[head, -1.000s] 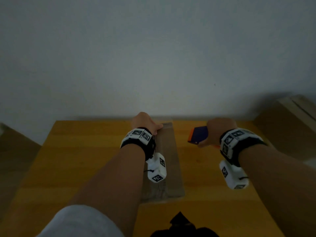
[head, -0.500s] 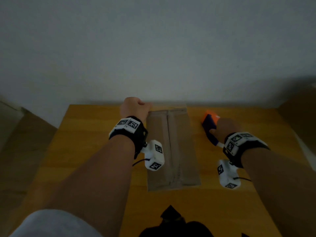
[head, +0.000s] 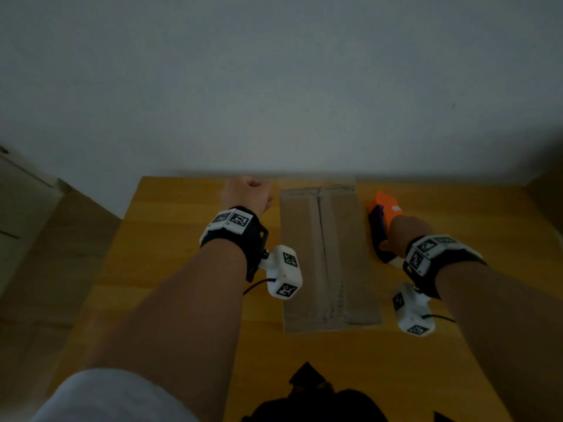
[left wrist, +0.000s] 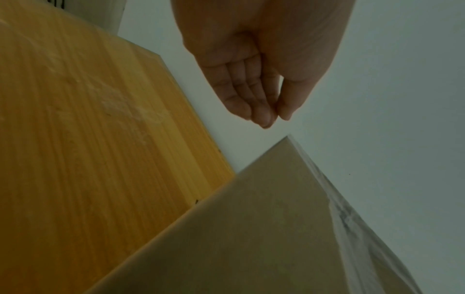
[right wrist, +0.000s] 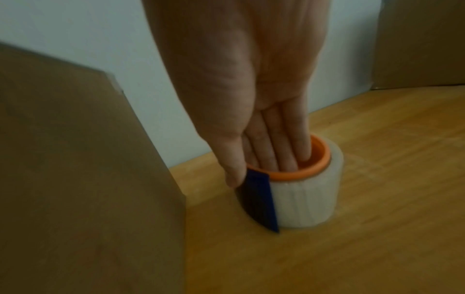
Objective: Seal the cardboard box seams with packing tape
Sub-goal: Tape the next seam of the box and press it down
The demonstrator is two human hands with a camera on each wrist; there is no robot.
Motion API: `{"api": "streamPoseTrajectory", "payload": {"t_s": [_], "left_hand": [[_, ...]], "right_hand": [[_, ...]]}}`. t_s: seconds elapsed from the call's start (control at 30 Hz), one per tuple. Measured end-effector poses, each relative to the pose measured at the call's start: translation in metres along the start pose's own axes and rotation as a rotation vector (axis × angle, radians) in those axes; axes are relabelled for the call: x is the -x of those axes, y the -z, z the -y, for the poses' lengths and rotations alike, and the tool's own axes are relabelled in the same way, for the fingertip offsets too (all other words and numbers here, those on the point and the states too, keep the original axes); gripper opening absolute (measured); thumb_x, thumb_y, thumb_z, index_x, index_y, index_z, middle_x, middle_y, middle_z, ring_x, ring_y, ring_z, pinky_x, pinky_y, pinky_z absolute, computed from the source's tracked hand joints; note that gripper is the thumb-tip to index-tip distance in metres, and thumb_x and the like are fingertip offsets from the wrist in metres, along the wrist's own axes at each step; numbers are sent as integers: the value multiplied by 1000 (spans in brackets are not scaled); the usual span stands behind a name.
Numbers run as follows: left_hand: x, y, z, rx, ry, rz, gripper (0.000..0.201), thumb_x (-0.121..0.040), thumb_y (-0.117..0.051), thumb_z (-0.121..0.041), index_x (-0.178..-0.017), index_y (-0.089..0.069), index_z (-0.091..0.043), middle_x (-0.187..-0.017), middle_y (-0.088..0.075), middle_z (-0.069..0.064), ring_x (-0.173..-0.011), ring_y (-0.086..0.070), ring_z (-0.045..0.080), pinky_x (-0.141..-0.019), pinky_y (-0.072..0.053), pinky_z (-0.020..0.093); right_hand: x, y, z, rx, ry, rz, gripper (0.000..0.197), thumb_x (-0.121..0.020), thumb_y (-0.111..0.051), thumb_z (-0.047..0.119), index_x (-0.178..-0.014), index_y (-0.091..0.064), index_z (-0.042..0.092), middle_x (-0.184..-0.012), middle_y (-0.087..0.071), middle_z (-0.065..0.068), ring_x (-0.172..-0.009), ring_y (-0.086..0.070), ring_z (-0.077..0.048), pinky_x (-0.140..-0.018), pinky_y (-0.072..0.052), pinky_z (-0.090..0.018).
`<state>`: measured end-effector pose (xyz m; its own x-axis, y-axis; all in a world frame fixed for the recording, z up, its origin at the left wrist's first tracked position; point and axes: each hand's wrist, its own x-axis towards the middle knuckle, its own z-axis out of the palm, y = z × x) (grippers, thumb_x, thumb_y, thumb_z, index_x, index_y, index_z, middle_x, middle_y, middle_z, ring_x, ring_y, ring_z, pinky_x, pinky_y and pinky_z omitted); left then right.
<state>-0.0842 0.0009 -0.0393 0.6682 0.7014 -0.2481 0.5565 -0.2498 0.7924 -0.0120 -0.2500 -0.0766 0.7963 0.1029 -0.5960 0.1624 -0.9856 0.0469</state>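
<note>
The box (head: 329,257) lies flat mid-table (head: 170,269), its far end at the wall, clear tape along its centre seam. Just right of the box stands the tape roll (right wrist: 305,201) on the table; the right hand (right wrist: 251,95) has fingers inside its orange core, thumb on the blue blade guard. Left of the box's far corner, the left hand (left wrist: 261,59) hovers loosely curled, holding nothing.
</note>
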Motion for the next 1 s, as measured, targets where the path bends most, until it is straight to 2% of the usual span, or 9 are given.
{"api": "streamPoseTrajectory", "payload": {"t_s": [0.07,0.1,0.17,0.2,0.23,0.37,0.57,0.73,1.0], "left_hand": [[-1,2,-2,6,-32,0,23,-83,-67,-31,-70,-67,-12,-63,-69,1,-55,-63,13,-67,-61,32],[-1,3,-4,-2,-56,12,22,-81,-68,-29,-65,-65,-15,-61,-68,0,-56,-63,15,-69,-61,34],[-1,4,-10,-28,-134,77,17,-78,-73,-23,-63,-63,-20,-63,-67,-3,-61,-63,16,-69,-60,33],[-1,3,-14,-44,-184,123,16,-77,-75,-20,-65,-64,-20,-66,-66,-4,-65,-63,16,-69,-59,32],[-1,2,-17,-69,-237,161,14,-77,-76,-17,-68,-65,-20,-69,-65,-5,-69,-63,16,-69,-58,31],[3,-5,-30,-321,-441,212,4,-81,-73,-19,-80,-74,-15,-77,-66,-4,-72,-57,9,-67,-45,20],[10,-10,-40,-520,-564,256,15,-87,-66,-20,-97,-76,-16,-101,-71,1,-95,-65,17,-80,-46,22],[9,-12,-42,-571,-606,290,18,-88,-63,-21,-97,-78,-15,-104,-73,3,-97,-66,21,-88,-51,28],[-1,-6,-36,-508,-454,362,17,-86,-67,-26,-91,-79,-14,-97,-76,3,-89,-68,18,-74,-51,25]], "right_hand": [[2,6,0,-6,2,-17,70,-91,-61,25,-148,-25,7,-121,-63,-17,-105,-63,-32,-76,-47,-32],[4,12,0,12,25,-60,58,-93,-55,23,-145,-33,11,-116,-64,-17,-99,-64,-31,-76,-49,-33],[7,29,0,35,63,-204,23,-96,-46,17,-103,-66,9,-88,-63,-15,-76,-61,-27,-68,-49,-32],[7,39,0,10,89,-292,28,-95,-45,14,-77,-64,6,-79,-61,-14,-68,-58,-26,-63,-48,-32],[10,48,2,-35,132,-363,29,-93,-46,12,-71,-62,4,-80,-62,-14,-70,-60,-27,-63,-48,-32],[26,79,21,-153,396,-601,28,-95,-45,13,-106,-70,9,-113,-64,-10,-104,-60,-28,-87,-48,-36],[40,78,72,167,636,-480,34,-90,-47,9,-120,-64,8,-123,-57,-13,-115,-52,-31,-87,-46,-36],[37,63,82,203,602,-453,30,-89,-48,7,-113,-67,6,-116,-57,-15,-111,-50,-32,-82,-43,-36],[23,72,67,13,464,-370,29,-93,-55,24,-111,-73,10,-112,-70,-12,-104,-63,-29,-85,-48,-32]]}}
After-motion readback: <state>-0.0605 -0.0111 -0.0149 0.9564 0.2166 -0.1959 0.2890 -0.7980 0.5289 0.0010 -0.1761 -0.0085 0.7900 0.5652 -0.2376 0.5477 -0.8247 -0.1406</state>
